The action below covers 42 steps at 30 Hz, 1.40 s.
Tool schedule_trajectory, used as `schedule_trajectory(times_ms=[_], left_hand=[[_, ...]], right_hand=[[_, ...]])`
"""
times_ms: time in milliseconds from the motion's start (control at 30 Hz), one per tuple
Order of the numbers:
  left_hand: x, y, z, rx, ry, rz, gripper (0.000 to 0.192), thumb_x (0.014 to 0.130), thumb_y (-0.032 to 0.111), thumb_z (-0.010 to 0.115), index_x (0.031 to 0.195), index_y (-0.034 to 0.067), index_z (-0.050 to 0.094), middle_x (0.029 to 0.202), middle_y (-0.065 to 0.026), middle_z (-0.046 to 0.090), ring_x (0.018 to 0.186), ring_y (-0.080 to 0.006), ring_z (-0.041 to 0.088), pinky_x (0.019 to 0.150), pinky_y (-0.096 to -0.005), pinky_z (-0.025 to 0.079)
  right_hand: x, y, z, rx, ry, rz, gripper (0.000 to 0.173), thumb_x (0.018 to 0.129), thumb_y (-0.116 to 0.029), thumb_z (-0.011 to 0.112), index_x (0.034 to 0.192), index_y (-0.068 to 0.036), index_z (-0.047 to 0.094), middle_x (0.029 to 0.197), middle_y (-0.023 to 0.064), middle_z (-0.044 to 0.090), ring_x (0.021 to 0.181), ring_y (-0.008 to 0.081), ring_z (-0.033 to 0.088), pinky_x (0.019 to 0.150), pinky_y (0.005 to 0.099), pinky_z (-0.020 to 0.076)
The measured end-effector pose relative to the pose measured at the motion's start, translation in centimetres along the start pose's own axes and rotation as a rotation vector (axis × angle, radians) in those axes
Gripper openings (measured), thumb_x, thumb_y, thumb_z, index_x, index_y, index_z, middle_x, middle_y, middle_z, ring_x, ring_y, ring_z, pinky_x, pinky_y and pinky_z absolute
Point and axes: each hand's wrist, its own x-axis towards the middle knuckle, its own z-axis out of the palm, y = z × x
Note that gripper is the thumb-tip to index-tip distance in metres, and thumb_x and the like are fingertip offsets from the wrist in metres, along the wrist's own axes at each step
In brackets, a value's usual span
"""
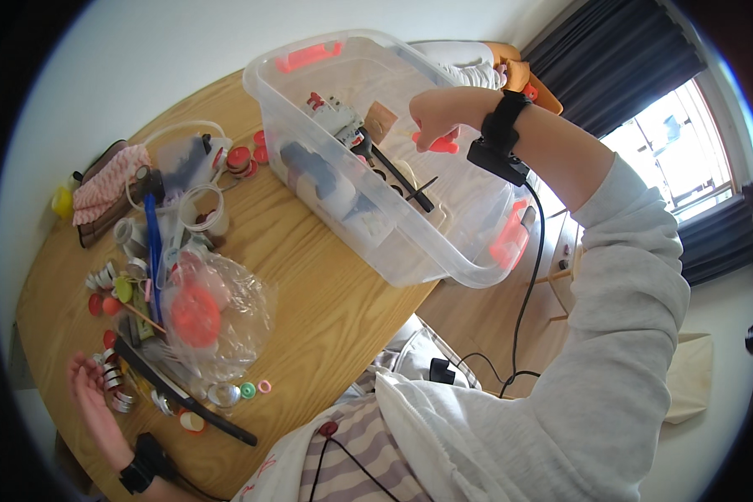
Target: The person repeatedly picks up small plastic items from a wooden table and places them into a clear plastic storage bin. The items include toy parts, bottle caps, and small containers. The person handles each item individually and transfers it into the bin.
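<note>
My right hand [436, 116] is over the clear plastic storage box [386, 270], its fingers curled around a small orange-red object [444, 145] that shows only in part. Below it in the box lie a white circuit breaker [339, 119], a black rod-shaped item [401, 179] and a brown square piece [380, 122]. My left hand [90, 386] has its fingers apart and holds nothing. It is at the table's left side, beside a row of silver caps [112, 376] and a long black curved strip [185, 398].
A crumpled clear plastic bag [245, 314] with red items is on the wooden table [314, 301]. Behind it are a clear cup [202, 207], a pink-and-white cloth [113, 185] and red discs [241, 162]. A black cable [533, 263] hangs from my right wrist. Another person's sleeve [477, 75] shows beyond the box.
</note>
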Motion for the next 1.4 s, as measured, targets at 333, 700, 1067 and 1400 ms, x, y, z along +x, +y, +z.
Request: schedule_trajectory(times_ms=[333, 700, 1067, 1400], left_hand=[[0.0, 0.1, 0.3, -0.01, 0.014, 0.017, 0.024, 0.085, 0.017, 0.048, 0.107, 0.005, 0.05, 0.085, 0.0007, 0.053, 0.076, -0.0063, 0.049, 0.067, -0.0179, 0.037], [-0.3, 0.4, 0.7, -0.001, 0.033, 0.004, 0.02, 0.085, 0.017, 0.047, 0.102, 0.007, 0.05, 0.083, 0.001, 0.053, 0.075, -0.0057, 0.049, 0.066, -0.0176, 0.037], [-0.1, 0.1, 0.3, -0.018, 0.061, -0.004, 0.021, 0.086, 0.017, 0.047, 0.103, 0.006, 0.05, 0.084, -0.0001, 0.054, 0.075, -0.0071, 0.05, 0.066, -0.018, 0.037], [-0.2, 0.1, 0.3, -0.025, 0.035, 0.01, 0.019, 0.086, 0.016, 0.047, 0.102, 0.005, 0.05, 0.084, -0.0008, 0.054, 0.075, -0.0073, 0.05, 0.066, -0.0182, 0.038]], right_hand=[[3.1, -0.9, 1.2, 0.039, -0.083, 0.008, 0.039, 0.064, -0.029, 0.069, 0.072, 0.008, 0.06, 0.064, 0.0129, 0.06, 0.056, 0.0221, 0.061, 0.049, 0.0292, 0.0513], [4.3, -1.6, 3.9, 0.013, 0.09, -0.072, 0.025, 0.058, -0.023, 0.067, 0.064, 0.0, 0.063, 0.061, 0.0134, 0.062, 0.055, 0.0254, 0.061, 0.051, 0.0355, 0.0481], [5.1, -2.0, 5.1, -0.007, 0.153, -0.113, 0.024, 0.056, -0.022, 0.068, 0.065, 0.0, 0.064, 0.063, 0.0168, 0.06, 0.064, 0.0312, 0.06, 0.058, 0.0381, 0.0483], [6.6, -1.4, 6.1, 0.063, 0.131, -0.101, 0.019, 0.061, -0.016, 0.064, 0.065, 0.003, 0.062, 0.059, 0.0173, 0.06, 0.054, 0.0267, 0.062, 0.05, 0.0342, 0.0503]])
